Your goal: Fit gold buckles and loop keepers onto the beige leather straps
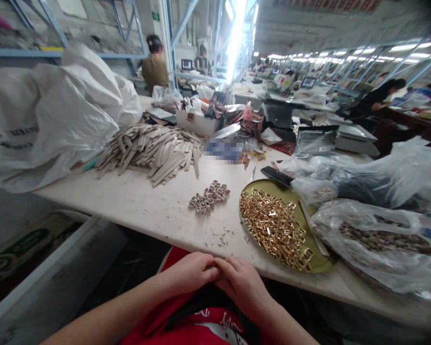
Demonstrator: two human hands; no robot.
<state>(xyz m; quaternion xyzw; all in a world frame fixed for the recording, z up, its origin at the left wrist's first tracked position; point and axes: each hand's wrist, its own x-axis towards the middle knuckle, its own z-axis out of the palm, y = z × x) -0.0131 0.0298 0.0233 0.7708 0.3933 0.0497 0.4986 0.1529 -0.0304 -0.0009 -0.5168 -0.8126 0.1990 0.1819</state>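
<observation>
Reckoned on a clock face over the whole view, the pale desk (172,203) spreads across the centre, its near edge sloping down toward four o'clock. At six, the left hand (192,273) and right hand (242,282) meet just off that edge, above a red garment; each grip is curled in against the other, and I cannot tell whether anything is held inside. Nearest them on the surface are dark scraps (221,238) and, just below centre, a cluster of grey loops (208,197). Toward four or five, gold buckles (269,227) fill much of a round tray (323,261), with clear plastic bags (380,268) beside it at four. Flat strips (165,153) are heaped at nine to ten, next to a white sack (64,100). Beyond, a seated co-worker (154,72) is at eleven, a glaring light (237,43) at twelve, and rows of workstations recede toward one.
</observation>
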